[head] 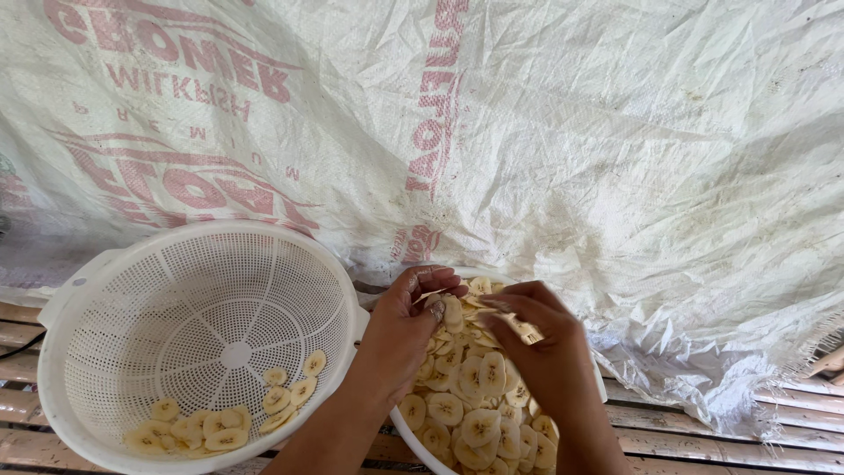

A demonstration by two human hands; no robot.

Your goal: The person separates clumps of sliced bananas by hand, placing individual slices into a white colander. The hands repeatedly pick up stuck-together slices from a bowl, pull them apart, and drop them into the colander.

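I see my left hand [406,330] and right hand [538,339] meeting over the near-right bowl [400,424], which is heaped with pale banana slices [463,409]. Both sets of fingers are pressed together, pinching slices between them; whether it's one stuck clump or two pieces I can't quite tell. To the left, the white colander [123,290] holds only a small scatter of slices along its near side. I judge the sorting barely begun, with most still in the bowl. A woven sack sheet [615,149] lies beyond.
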